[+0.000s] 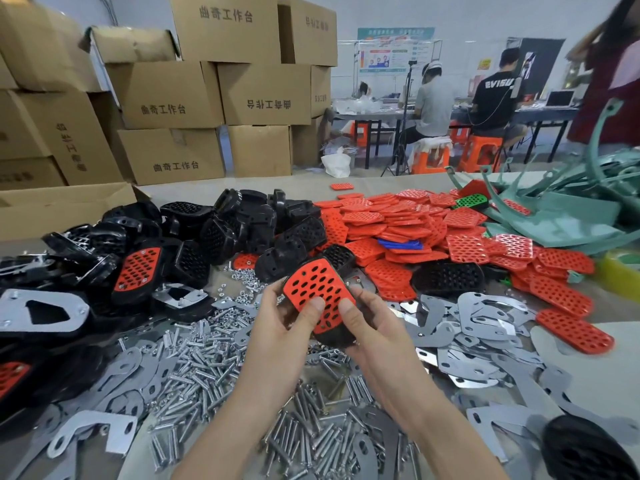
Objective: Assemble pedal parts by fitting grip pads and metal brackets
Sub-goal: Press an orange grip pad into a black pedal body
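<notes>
Held above the table [588, 372] and its heap of screws [207, 355], 1 black pedal body [334, 337] with a red grip pad [317, 289] on its face is gripped by the left hand [277, 323] and right hand [372, 329], both thumbs on the pad, with metal brackets [478, 320] piled just to the right.

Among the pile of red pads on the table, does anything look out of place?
Yes. One green pad lies at the far side of the red pads, and a few blue pieces are wedged in the middle of the pile. Only their colour is odd.
</notes>
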A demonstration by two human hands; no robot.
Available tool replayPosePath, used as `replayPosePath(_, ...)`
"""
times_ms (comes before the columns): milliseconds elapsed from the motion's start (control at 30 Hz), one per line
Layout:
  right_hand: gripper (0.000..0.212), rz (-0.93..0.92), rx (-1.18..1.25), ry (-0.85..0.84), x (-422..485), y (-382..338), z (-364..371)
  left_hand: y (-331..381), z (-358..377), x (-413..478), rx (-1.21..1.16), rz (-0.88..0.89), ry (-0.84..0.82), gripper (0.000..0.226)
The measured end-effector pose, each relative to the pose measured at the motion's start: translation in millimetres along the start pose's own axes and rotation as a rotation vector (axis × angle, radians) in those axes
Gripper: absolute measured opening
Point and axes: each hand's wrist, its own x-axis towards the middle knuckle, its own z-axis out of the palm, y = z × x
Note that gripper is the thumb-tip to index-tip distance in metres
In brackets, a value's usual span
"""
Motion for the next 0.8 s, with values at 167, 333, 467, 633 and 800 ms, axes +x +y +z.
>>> replayPosePath(167, 0.034, 0.006, -0.047, -0.011, -1, -6, 1, 3, -2, -2, 0.049, 0.029, -0.035, 0.031)
replayPosePath(333, 0.025, 0.037, -0.061, -0.019, -6, -12, 2, 1, -1, -1, -0.032, -0.028, -0.069, 0.026)
replayPosePath(467, 0.021, 0.081, -0.057, -0.046, -8, -16, 2, 2, -3, 0, -0.141, -0.094, -0.064, 0.032)
replayPosePath(633, 0.019, 0.093, 0.024, -0.043, -11, -19, 5, 3, -5, 0, -0.186, -0.100, -0.072, 0.030)
replayPosePath(800, 0.021, 0.093, 0.164, -0.021, -11, -22, 7, 7, -4, -1, -0.189, -0.007, -0.009, 0.036)
